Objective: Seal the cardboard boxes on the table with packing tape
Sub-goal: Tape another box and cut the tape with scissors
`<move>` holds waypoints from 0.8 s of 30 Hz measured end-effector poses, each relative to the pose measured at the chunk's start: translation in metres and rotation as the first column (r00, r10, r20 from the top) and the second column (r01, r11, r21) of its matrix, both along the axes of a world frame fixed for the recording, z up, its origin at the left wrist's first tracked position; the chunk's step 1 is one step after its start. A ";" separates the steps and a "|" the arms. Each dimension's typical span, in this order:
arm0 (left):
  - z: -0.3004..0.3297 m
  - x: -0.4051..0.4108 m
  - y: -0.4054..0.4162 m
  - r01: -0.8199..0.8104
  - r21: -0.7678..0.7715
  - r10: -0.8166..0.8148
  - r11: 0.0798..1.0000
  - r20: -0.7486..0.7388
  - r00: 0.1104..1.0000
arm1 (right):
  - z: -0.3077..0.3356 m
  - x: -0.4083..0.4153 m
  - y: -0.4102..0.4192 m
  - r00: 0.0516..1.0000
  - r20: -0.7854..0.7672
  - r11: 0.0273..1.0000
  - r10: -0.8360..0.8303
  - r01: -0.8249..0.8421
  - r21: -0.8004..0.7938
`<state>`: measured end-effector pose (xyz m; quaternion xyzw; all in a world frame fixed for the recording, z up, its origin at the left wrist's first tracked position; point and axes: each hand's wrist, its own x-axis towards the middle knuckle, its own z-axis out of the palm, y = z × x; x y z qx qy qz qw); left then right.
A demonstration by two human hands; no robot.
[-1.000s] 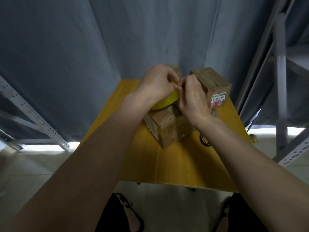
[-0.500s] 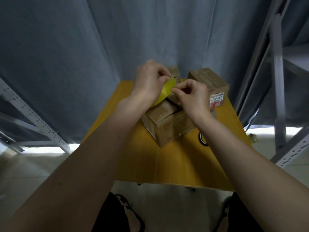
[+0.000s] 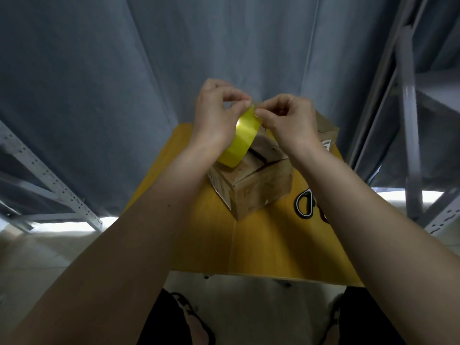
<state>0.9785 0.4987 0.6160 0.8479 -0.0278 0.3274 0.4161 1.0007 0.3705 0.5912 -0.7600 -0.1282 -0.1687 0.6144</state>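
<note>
Tape roll held above the open box.
We note the left hand (image 3: 214, 118) grips the yellow tape roll (image 3: 240, 140) over the cardboard box (image 3: 251, 188) on the table (image 3: 261, 245); the right hand (image 3: 291, 120) pinches its edge.

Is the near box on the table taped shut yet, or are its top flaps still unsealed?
Unsealed. The near box shows a dark gap between its top flaps, no tape across. The tape roll is above it, in both hands.

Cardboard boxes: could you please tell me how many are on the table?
2: one box at the table's middle below the hands, one farther back right, mostly hidden by the right wrist. Others may be hidden.
</note>
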 end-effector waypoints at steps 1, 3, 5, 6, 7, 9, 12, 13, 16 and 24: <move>0.001 -0.001 -0.001 0.031 -0.040 -0.030 0.999 0.017 0.999 | 0.002 0.001 0.000 1.000 0.003 0.999 -0.002 0.002 -0.038; 0.003 -0.002 -0.001 0.082 -0.113 -0.082 0.990 0.009 0.997 | 0.002 0.003 0.000 1.000 0.021 0.987 -0.014 0.017 -0.158; 0.003 -0.002 0.003 0.102 -0.165 -0.113 0.981 -0.061 0.992 | -0.003 0.002 0.001 0.998 0.064 0.960 -0.022 0.039 -0.276; 0.003 -0.002 0.005 0.122 -0.168 -0.140 0.978 -0.101 0.985 | -0.007 0.002 0.001 0.996 0.084 0.951 -0.027 0.052 -0.306; 0.003 -0.003 0.006 0.154 -0.145 -0.174 0.977 -0.138 0.975 | -0.010 0.002 0.001 0.994 0.106 0.946 -0.038 0.070 -0.318; 0.005 -0.004 0.007 0.212 -0.036 -0.215 0.977 -0.224 0.950 | -0.014 0.002 0.001 0.983 0.173 0.939 -0.062 0.116 -0.324; 0.014 -0.004 0.007 0.227 0.013 -0.211 0.974 -0.329 0.920 | -0.015 0.004 0.001 0.957 0.287 0.924 -0.033 0.139 -0.357; 0.017 -0.003 0.008 0.214 -0.011 -0.205 0.977 -0.344 0.916 | -0.015 0.004 0.001 0.945 0.327 0.913 -0.004 0.137 -0.385; 0.021 -0.001 0.011 0.176 -0.033 -0.176 0.984 -0.357 0.917 | -0.016 0.000 0.000 0.888 0.450 0.879 0.093 0.139 -0.457; 0.018 0.001 0.011 0.087 0.094 -0.066 0.992 -0.209 0.976 | -0.022 -0.004 -0.004 0.866 0.479 0.961 -0.144 0.238 -0.141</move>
